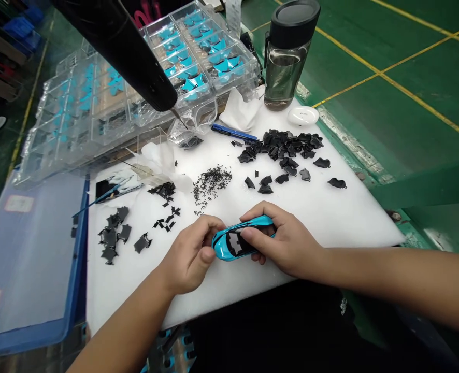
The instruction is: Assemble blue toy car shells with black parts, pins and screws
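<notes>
Both my hands hold a small blue toy car body (229,242) just above the white foam pad (330,217), near its front edge. My right hand (287,243) wraps its fingers over the car's rear and top. My left hand (190,254) is closed at the car's front end, thumb pressed against it. The car's dark window opening faces up between my hands.
Black plastic parts lie in piles on the pad: a heap (284,147) at back right, flat pieces (115,235) at left, tiny screws (210,182) in the middle. A hanging black screwdriver (136,57), clear trays of blue parts (198,57), a water bottle (287,57) and a blue bin (27,259) surround it.
</notes>
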